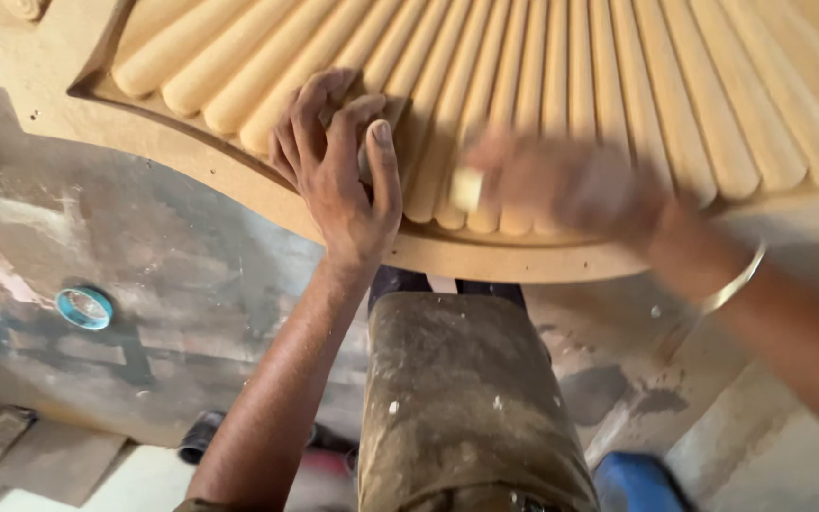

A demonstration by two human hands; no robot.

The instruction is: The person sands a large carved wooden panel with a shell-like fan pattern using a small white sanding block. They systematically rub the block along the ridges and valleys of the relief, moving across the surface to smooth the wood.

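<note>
Pressing my left hand (338, 156) flat-fingered on the carved wooden panel (618, 85) over my knee — stiff, heavy, dusty-slick; my blurred right hand (571, 185) pinches a small pale sanding block (466, 188) at its lower edge.

- A small round turquoise-rimmed lid (84, 308) lies on the stained grey floor (172, 284).
- A blue object (637, 484) sits at the bottom edge, partly cut off.
- A dark cylinder (199, 436) rests low on the floor, near a pale board (135, 479).
</note>
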